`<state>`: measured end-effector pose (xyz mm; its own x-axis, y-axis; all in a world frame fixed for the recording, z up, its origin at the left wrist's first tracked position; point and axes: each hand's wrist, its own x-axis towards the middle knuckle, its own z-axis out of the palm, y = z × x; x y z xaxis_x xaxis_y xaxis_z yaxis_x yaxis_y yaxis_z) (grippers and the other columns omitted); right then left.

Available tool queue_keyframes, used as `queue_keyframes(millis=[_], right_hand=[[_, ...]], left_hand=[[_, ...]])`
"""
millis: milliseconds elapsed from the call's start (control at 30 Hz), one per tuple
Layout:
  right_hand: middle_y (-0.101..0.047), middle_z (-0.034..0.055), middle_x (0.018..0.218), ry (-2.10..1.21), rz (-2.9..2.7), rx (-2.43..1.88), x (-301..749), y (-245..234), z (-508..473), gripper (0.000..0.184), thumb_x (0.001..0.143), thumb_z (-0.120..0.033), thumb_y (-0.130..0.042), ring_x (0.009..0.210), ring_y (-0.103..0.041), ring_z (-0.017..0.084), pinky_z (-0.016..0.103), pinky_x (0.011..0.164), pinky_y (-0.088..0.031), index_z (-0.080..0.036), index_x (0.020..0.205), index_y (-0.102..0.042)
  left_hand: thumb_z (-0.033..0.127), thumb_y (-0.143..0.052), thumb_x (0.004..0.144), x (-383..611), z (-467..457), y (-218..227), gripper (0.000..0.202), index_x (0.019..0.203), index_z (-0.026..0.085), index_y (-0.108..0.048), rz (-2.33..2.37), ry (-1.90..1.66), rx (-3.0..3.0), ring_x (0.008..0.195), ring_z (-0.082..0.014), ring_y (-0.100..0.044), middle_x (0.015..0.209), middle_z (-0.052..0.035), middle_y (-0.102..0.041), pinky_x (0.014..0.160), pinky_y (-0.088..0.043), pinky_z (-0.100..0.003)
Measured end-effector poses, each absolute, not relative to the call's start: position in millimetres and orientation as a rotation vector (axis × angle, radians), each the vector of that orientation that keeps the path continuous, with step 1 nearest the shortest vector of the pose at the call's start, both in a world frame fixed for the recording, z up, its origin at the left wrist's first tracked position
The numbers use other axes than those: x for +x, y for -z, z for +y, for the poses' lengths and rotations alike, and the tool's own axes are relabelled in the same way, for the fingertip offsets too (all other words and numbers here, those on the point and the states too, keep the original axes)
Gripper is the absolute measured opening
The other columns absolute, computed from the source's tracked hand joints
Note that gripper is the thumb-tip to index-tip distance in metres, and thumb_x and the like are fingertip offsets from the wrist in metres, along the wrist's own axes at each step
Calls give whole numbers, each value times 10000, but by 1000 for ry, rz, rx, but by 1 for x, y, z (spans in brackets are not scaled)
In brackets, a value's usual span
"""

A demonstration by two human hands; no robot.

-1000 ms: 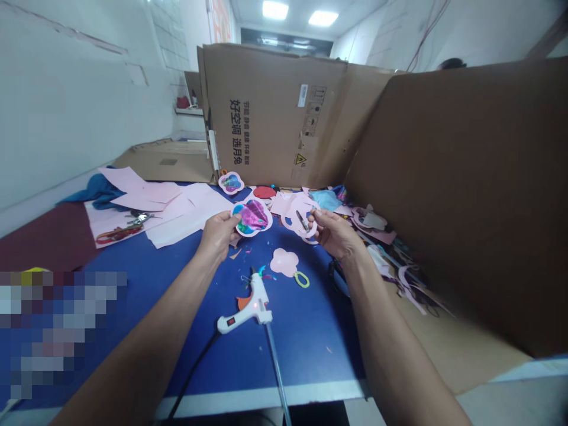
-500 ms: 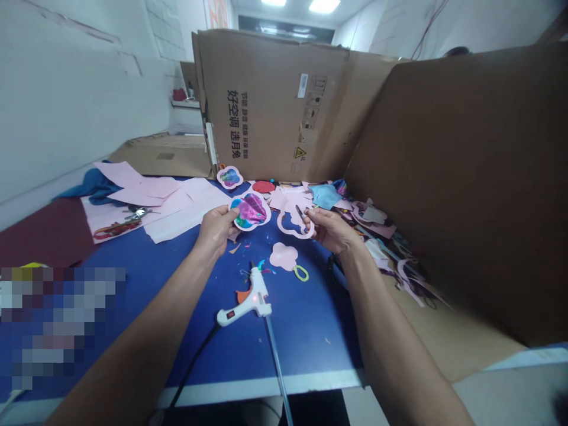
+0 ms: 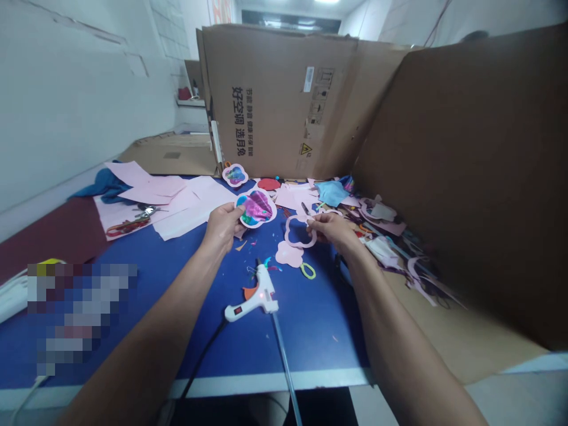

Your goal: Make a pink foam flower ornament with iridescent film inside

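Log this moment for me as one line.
left grip: holds shiny-centred flower piece | right grip: holds pink cutout frame | glue gun: lies on blue table

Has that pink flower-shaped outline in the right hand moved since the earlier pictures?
Yes: judged against the pink flower lying on the table, the pink outline in the right hand has come down the picture, nearer it.

Tabletop (image 3: 319, 325) right of the glue gun (image 3: 265, 299) offers passage; upright cardboard (image 3: 279, 124) blocks the back.
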<state>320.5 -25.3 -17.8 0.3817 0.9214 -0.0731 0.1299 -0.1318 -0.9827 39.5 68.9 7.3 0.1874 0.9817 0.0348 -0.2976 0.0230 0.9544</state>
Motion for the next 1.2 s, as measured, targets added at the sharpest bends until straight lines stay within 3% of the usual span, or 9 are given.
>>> queue_keyframes(millis=[167,667,867,1200], right_hand=[[-755,24,708,-909,-985,-1498,318,11,-27,272,749,-392,-895,588,-661,148,241,539,-535,-198,747,-704],[-763,38,791,-1171,-822,-1165,321,4,-29,386,646,-340,-1025,639,-689,122,201,560,-578,-165,834,-736],[-752,42,795,-1237,-792,-1059,323,6,-27,346,685,-300,-1015,637,-685,115,169,500,-559,-156,837,-739],[-748,40,813,-1333,-803,-946,323,1,-28,184,826,-224,-910,645,-685,112,172,505,-576,-155,854,-741]], left_hand=[[327,-950,700,40,67,-9,317,806,151,-708,849,-1195,1055,618,-192,-724,674,-22,-714,710,-654,-358],[390,-962,667,38,72,-2,361,784,166,-703,847,-1194,1060,602,-170,-697,686,-31,-723,667,-623,-321],[371,-946,660,38,71,-3,339,812,150,-738,854,-1191,1048,622,-175,-709,727,-53,-759,628,-608,-291],[179,-799,816,39,69,-11,104,829,134,-707,844,-1141,983,597,-152,-711,730,-59,-761,612,-608,-257]])
